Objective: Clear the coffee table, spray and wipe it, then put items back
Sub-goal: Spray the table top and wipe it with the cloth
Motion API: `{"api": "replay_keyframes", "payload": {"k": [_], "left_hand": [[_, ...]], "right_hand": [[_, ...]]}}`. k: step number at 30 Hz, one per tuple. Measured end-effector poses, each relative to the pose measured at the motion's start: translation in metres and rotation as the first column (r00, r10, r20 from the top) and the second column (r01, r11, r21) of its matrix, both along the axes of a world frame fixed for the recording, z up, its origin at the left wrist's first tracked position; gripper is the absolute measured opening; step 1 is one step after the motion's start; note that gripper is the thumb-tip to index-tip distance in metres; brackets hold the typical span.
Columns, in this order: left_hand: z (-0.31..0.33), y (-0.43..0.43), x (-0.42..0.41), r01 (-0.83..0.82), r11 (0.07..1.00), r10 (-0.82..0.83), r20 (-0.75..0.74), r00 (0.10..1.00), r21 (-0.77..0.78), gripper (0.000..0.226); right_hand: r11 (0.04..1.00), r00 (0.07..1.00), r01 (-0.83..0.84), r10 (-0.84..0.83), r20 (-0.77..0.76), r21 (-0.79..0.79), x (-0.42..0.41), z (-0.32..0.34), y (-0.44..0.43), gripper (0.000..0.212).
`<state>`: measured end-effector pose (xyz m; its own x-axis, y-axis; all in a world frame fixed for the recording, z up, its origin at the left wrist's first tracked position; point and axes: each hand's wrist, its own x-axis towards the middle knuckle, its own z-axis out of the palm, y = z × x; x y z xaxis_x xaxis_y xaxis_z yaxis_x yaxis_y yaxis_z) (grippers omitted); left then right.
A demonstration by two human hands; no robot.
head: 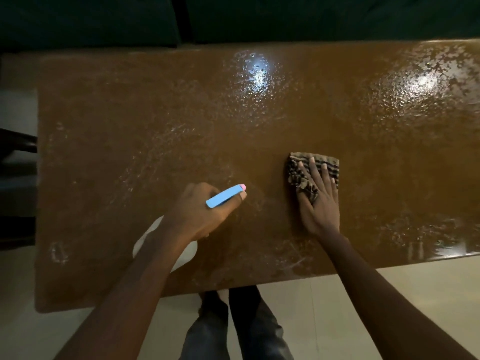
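Droplets are covering the worktop [130, 126], so the right hand [320, 201] is pressing a striped cloth [297, 175] flat-fingered while the left hand [202, 209] is gripping the spray bottle [224, 196] alongside.

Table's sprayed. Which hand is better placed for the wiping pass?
Right. The right hand lies flat on the striped cloth on the wet table, while the left hand grips the spray bottle.

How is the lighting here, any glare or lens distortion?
Head view: dim overall; two bright glare patches on the wet brown coffee table, far centre and far right; wide-angle lens bows its edges; striped brown cloth reads clearly.
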<state>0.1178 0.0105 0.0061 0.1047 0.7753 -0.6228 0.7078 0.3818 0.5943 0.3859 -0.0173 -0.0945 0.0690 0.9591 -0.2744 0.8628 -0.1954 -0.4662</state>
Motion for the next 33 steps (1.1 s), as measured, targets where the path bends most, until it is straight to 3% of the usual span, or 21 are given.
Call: {"api": "replay_keyframes", "payload": {"k": [4,7,9,12,16,18,21,24,26,28,30,33], "left_hand": [[-0.005,-0.02,-0.01,0.017,1.0,-0.018,-0.033,0.999,-0.016,0.058],[-0.004,-0.031,-0.023,-0.004,1.0,0.004,-0.013,1.0,0.008,0.06],[-0.001,-0.039,-0.035,-0.029,0.998,0.028,0.013,1.0,0.06,0.065],[0.004,-0.049,-0.046,-0.074,0.99,0.069,0.04,0.997,0.12,0.068],[0.011,-0.064,-0.051,-0.075,0.982,0.07,0.032,0.997,0.175,0.062],[0.011,-0.071,-0.052,-0.068,0.982,0.062,0.041,0.997,0.176,0.064],[0.007,-0.079,-0.051,-0.069,0.984,0.059,0.069,0.996,0.163,0.064],[0.001,-0.085,-0.049,-0.059,0.985,0.046,0.083,0.996,0.161,0.066],[-0.001,-0.088,-0.048,-0.055,0.985,0.041,0.089,0.995,0.163,0.067],[-0.001,-0.09,-0.048,-0.054,0.984,0.038,0.095,0.995,0.167,0.068],[0.001,-0.091,-0.049,-0.061,0.983,0.042,0.107,0.993,0.173,0.073],[0.004,-0.095,-0.049,-0.05,0.982,0.03,0.112,0.993,0.18,0.076]], "right_hand": [[0.975,0.974,0.222,-0.223,-0.032,-0.03,-0.032,0.0,0.001,0.06],[0.957,0.959,0.281,-0.277,0.061,-0.069,-0.068,-0.003,0.01,0.062],[0.98,0.977,0.187,-0.178,0.114,-0.07,-0.096,-0.004,0.008,0.063],[0.995,0.986,-0.097,0.1,0.134,-0.028,-0.125,-0.007,-0.017,0.065],[0.902,0.886,-0.43,0.429,0.177,-0.033,-0.102,-0.014,-0.069,0.066],[0.877,0.862,-0.481,0.475,0.18,-0.01,-0.07,-0.014,-0.089,0.067],[0.942,0.926,-0.335,0.335,0.172,-0.03,-0.021,-0.007,-0.102,0.067],[0.999,0.983,-0.024,0.031,0.182,-0.04,-0.004,-0.004,-0.086,0.068],[0.979,0.962,0.204,-0.197,0.19,-0.02,-0.025,-0.004,-0.066,0.067],[0.943,0.929,0.331,-0.321,0.184,-0.026,-0.059,-0.005,-0.051,0.067],[0.975,0.959,0.219,-0.212,0.187,-0.019,-0.091,-0.006,-0.052,0.067],[0.98,0.96,-0.196,0.196,0.199,-0.019,-0.113,-0.011,-0.085,0.066]]}}
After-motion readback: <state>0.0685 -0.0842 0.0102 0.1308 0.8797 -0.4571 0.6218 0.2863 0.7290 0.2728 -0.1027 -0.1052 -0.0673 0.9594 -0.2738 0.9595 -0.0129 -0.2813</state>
